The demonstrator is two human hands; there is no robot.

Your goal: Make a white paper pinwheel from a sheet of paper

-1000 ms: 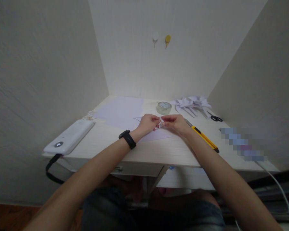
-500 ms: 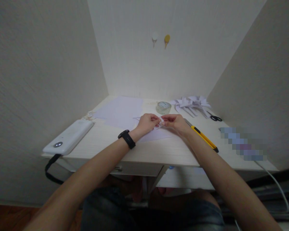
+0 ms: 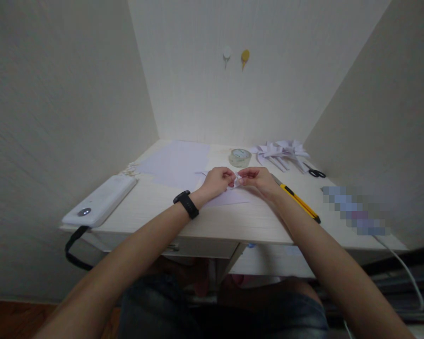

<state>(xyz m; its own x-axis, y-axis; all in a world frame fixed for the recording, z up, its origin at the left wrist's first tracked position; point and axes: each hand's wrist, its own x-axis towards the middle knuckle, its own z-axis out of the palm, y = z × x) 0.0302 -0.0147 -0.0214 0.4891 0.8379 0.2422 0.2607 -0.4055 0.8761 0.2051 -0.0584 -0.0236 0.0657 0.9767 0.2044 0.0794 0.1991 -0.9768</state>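
Left hand [image 3: 215, 181] and right hand [image 3: 257, 179] pinch a small folded paper [image 3: 235, 180] between them (above the counter [image 3: 233, 221]), equally near.

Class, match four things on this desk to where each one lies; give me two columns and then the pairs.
1. clear tape roll
2. yellow utility knife
3. black-handled scissors
4. white power bank

a. desk's left front edge
b. just right of the right hand
c. behind both hands
d. far right, beside the folded white paper shapes

Pairs: 1-c, 2-b, 3-d, 4-a
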